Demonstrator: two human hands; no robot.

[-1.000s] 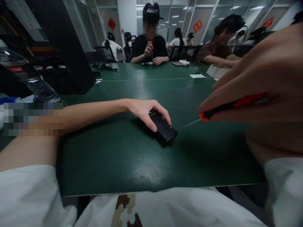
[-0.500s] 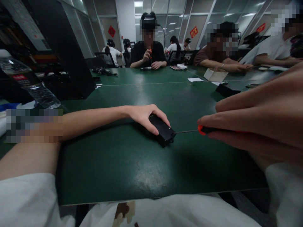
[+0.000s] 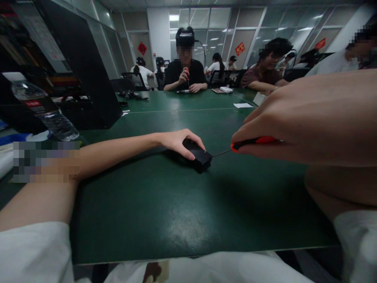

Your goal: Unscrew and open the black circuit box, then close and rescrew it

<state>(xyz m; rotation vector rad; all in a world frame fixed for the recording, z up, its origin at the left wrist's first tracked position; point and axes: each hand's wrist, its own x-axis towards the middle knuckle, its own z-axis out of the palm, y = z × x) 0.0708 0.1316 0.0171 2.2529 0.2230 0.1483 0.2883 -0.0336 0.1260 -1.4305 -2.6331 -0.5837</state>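
Note:
Near the middle of the green table (image 3: 176, 204), a small black box-shaped device (image 3: 200, 158) lies in the grip of my left hand (image 3: 178, 142), thumb on the near side and fingers over the far side. From the right comes my right hand (image 3: 309, 118), its fingers closed around the red and black handle of a screwdriver (image 3: 266, 140). The thin metal shaft slants down to the left, and its tip meets the right end face of the device. Whether the tip sits in a screw there is too small to tell.
A clear plastic bottle (image 3: 55, 114) stands tilted in view at the left, by a black cabinet (image 3: 85, 70). White paper (image 3: 243, 105) lies at the far side. Across the table sits a person (image 3: 185, 70) holding a similar tool; another person (image 3: 260, 76) sits farther right.
My right hand has shifted left and up with the screwdriver, and the shaft now slopes more steeply towards the device. My left hand keeps its hold; the device appears slightly turned. The view has tilted a little.

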